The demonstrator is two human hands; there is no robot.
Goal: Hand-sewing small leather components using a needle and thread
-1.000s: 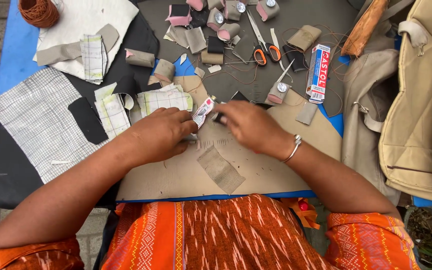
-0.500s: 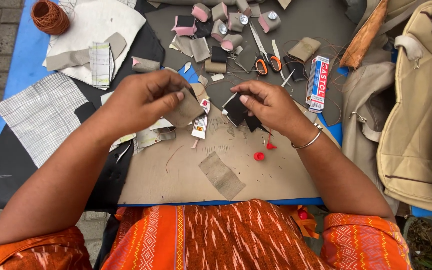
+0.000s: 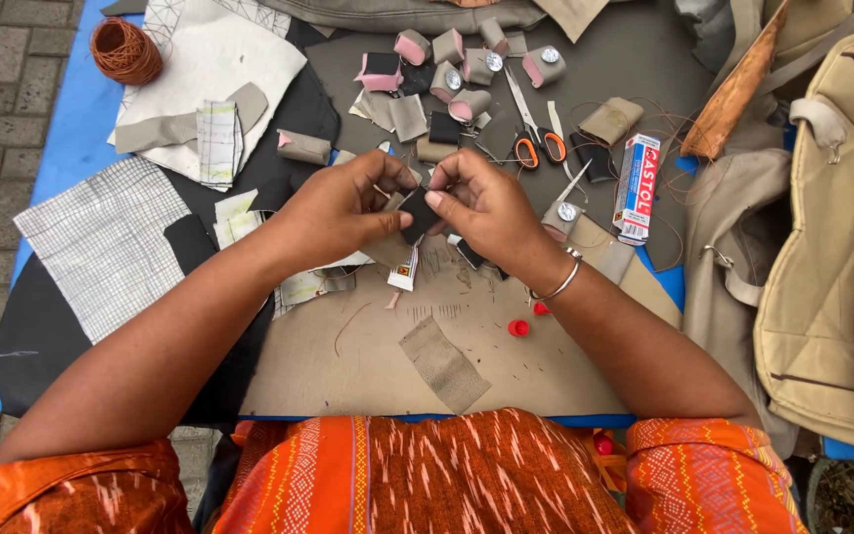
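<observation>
Fingers of both hands closed in a pinch on one small dark piece [image 3: 418,215], held just above the brown board [image 3: 348,366] near its far edge. Left hand [image 3: 343,211]: thumb and forefinger shut on the piece's left side, with a tan scrap [image 3: 387,247] tucked under the same hand. Right hand [image 3: 486,208]: fingertips shut on the piece's right edge; metal bangle [image 3: 557,287] at the wrist.

Handling, judged from appearance: the piece looks thin, flat and light, like cut fabric or faux leather. Likely limp rather than stiff, so it would fold or droop if held by one corner only. A two-sided pinch at opposite edges, as seen here, keeps it flat. Not fragile; surface looks matte, so slip risk appears low. Whether glue is on it cannot be told.

Surroundings: small white-and-red tube [image 3: 404,272] lies on the board just below the hands. Two red caps [image 3: 518,327] sit on the board near the right forearm. A grey woven patch [image 3: 444,364] lies nearer the body. Beyond the hands: orange-handled scissors [image 3: 536,133], a boxed adhesive [image 3: 636,190] to the right, folded pink-and-grey pieces [image 3: 467,69] in a cluster. Checked white fabric [image 3: 101,242] to the left, coil of orange cord [image 3: 126,49] at far left, beige bag [image 3: 832,247] at right
</observation>
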